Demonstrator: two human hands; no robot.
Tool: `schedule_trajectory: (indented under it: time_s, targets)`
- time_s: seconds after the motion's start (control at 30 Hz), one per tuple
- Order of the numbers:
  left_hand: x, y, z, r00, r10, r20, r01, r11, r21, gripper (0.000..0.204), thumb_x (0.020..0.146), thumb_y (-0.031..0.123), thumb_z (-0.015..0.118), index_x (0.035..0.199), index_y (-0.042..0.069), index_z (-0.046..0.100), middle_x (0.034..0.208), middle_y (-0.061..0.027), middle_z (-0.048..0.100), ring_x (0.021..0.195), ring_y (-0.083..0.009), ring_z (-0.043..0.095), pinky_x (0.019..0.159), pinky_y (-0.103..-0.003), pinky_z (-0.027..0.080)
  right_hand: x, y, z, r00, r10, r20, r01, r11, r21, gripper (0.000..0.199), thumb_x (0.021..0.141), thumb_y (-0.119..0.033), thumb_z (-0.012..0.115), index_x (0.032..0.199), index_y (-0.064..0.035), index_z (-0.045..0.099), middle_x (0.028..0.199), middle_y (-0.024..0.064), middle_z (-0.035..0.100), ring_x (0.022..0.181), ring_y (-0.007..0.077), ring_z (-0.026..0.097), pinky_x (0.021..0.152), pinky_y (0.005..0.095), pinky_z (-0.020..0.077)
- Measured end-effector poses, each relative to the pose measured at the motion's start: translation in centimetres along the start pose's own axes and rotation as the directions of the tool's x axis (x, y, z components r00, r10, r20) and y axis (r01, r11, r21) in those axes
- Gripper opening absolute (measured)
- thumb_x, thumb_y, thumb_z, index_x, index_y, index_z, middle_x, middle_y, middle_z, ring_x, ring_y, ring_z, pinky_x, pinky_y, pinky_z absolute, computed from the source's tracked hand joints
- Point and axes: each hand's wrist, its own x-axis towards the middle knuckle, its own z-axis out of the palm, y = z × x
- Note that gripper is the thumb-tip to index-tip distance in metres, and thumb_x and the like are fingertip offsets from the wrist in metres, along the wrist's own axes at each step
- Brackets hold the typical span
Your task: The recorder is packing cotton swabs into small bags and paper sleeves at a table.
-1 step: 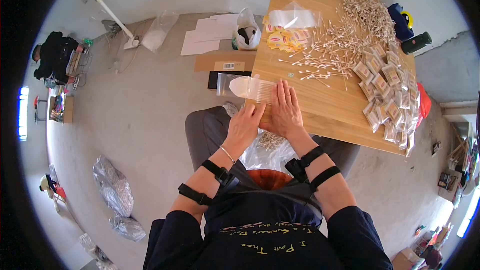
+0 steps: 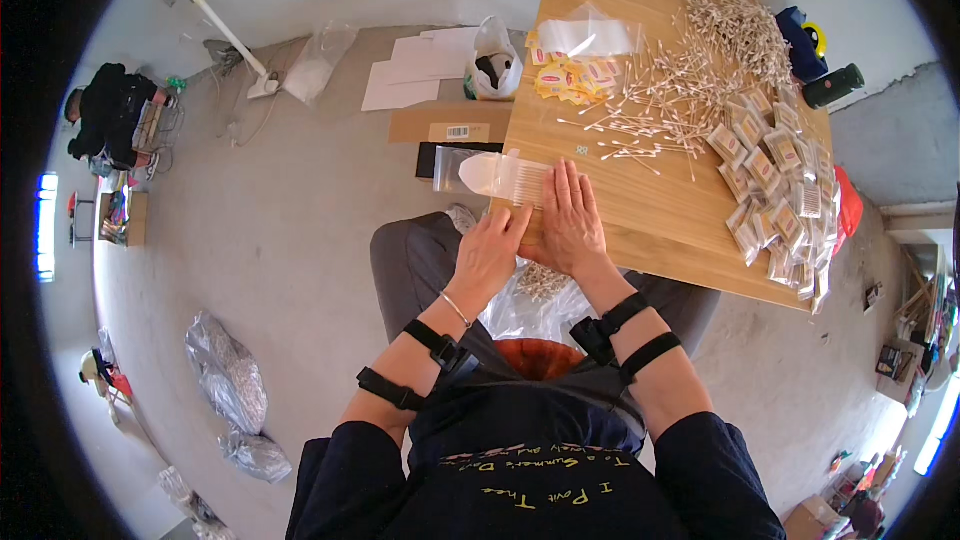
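A small clear plastic bag of cotton swabs [image 2: 525, 182] lies flat at the table's left edge, its swabs in a row. The bag's white flap end juts out past the edge. My right hand [image 2: 572, 225] lies flat across the bag's right end, fingers stretched out side by side. Against the bag's near edge is my left hand [image 2: 490, 255], its fingers bent and closed with the tips at the plastic; their exact grip is partly hidden. Loose cotton swabs [image 2: 650, 100] are spread over the table beyond, heaped thicker at the far right.
Filled swab packets [image 2: 775, 175] are piled on the table's right side. Yellow-and-white cards [image 2: 578, 80] and clear empty bags [image 2: 590, 35] lie at the far left of the wooden table [image 2: 650, 225]. A cardboard box [image 2: 450, 125] stands left of it. More swabs [image 2: 543, 282] rest in plastic on my lap.
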Motion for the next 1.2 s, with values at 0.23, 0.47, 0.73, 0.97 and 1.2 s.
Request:
schedule_trajectory:
  time_s: [0.23, 0.47, 0.73, 0.97, 1.2]
  targets:
    - [0.2, -0.3, 0.7, 1.0, 0.012, -0.022, -0.012, 1.0, 0.011, 0.055, 0.08, 0.004, 0.06, 0.134, 0.007, 0.048, 0.1, -0.0082, 0.056, 0.091, -0.0247, 0.061, 0.077, -0.035, 0.051, 0.1, -0.1, 0.1, 1.0, 0.007, 0.02, -0.006, 1.0, -0.024, 0.121, 0.066, -0.071, 0.066, 0.145, 0.0093, 0.022, 0.154, 0.0256, 0.02, 0.147, 0.0341, 0.014, 0.12, 0.045, 0.0095]
    - [0.8, 0.3, 0.5, 0.999, -0.034, 0.005, 0.034, 0.999, 0.04, 0.054, 0.082, 0.005, 0.058, 0.135, 0.007, 0.048, 0.102, -0.0091, 0.057, 0.091, -0.0249, 0.062, 0.075, -0.035, 0.052, 0.1, 0.0, 0.2, 0.999, 0.015, 0.049, -0.012, 0.999, -0.052, 0.117, 0.068, -0.068, 0.066, 0.146, 0.0082, 0.023, 0.155, 0.0244, 0.019, 0.148, 0.0336, 0.011, 0.12, 0.0446, 0.0078]
    - [0.8, 0.0, 0.8, 0.999, -0.015, 0.037, 0.013, 0.998, 0.057, 0.054, 0.083, 0.006, 0.059, 0.135, 0.005, 0.047, 0.103, -0.0099, 0.058, 0.091, -0.025, 0.063, 0.075, -0.034, 0.052, 0.1, -0.2, -0.1, 0.999, 0.015, 0.046, -0.015, 1.0, -0.002, 0.119, 0.065, -0.063, 0.071, 0.145, 0.0095, 0.021, 0.154, 0.0261, 0.019, 0.147, 0.0357, 0.013, 0.12, 0.0457, 0.0099]
    - [1.5, 0.3, 0.4, 0.999, -0.04, 0.004, 0.04, 0.999, 0.006, 0.052, 0.083, 0.005, 0.057, 0.134, 0.006, 0.047, 0.102, -0.0105, 0.059, 0.089, -0.0261, 0.064, 0.072, -0.035, 0.054, 0.1, 0.1, 0.2, 0.999, 0.016, 0.044, -0.014, 1.0, -0.027, 0.117, 0.067, -0.061, 0.07, 0.146, 0.0094, 0.02, 0.155, 0.0255, 0.018, 0.147, 0.035, 0.012, 0.12, 0.0452, 0.0092]
    - [1.7, -0.1, 0.6, 0.996, -0.065, 0.066, 0.066, 0.998, -0.011, 0.057, 0.085, 0.005, 0.055, 0.14, 0.01, 0.04, 0.103, -0.0124, 0.058, 0.09, -0.0294, 0.065, 0.07, -0.037, 0.055, 0.1, 0.0, 0.7, 1.0, 0.008, -0.001, -0.008, 0.999, -0.049, 0.108, 0.073, -0.063, 0.062, 0.146, 0.0075, 0.024, 0.155, 0.0242, 0.019, 0.147, 0.0346, 0.014, 0.12, 0.0443, 0.0093]
